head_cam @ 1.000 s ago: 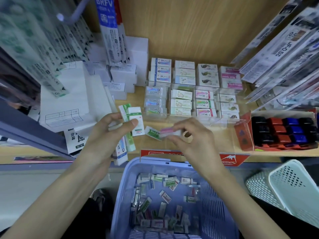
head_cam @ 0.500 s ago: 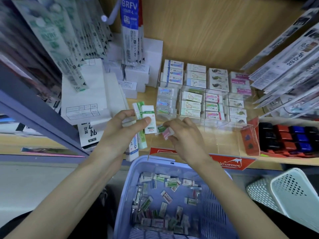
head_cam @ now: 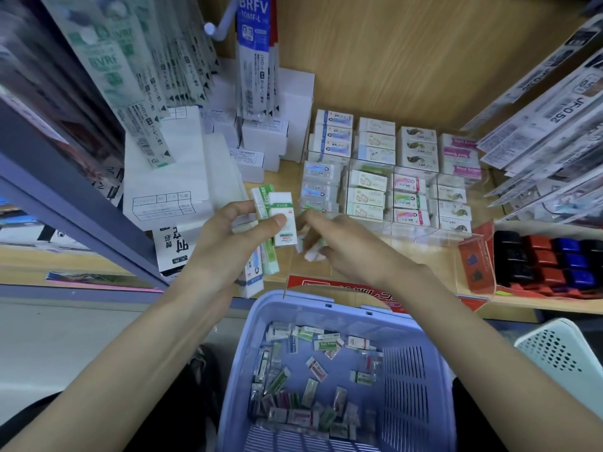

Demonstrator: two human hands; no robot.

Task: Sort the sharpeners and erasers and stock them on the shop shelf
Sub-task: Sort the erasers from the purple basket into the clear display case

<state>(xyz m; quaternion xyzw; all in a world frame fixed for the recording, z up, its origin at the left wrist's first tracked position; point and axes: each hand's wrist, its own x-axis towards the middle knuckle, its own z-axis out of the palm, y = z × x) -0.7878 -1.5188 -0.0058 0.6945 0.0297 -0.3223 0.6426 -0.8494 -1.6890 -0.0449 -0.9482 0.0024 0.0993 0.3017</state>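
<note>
On a wooden shop shelf [head_cam: 515, 303], white boxes [head_cam: 169, 177] stand at the left. The left hand [head_cam: 228, 246] grasps several long erasers [head_cam: 284, 223], fanned upright above the shelf. Just beside it, the right hand [head_cam: 346, 246] pinches a small eraser [head_cam: 312, 254], which is blurred. Further right, a clear display [head_cam: 424, 234] holds stacked erasers [head_cam: 409, 200], then a red tray [head_cam: 476, 262] of sharpeners [head_cam: 554, 259]. Below, a purple basket [head_cam: 408, 370] holds loose erasers [head_cam: 316, 370].

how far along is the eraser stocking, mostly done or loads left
Done: rows of boxed erasers already fill the clear acrylic organiser on the wooden shelf. In hand: the left hand grips a bunch of green-and-white sleeved erasers; the right hand pinches a small wrapped eraser. Left: dozens of loose erasers lie in the lilac plastic basket, so plenty remains.
</note>
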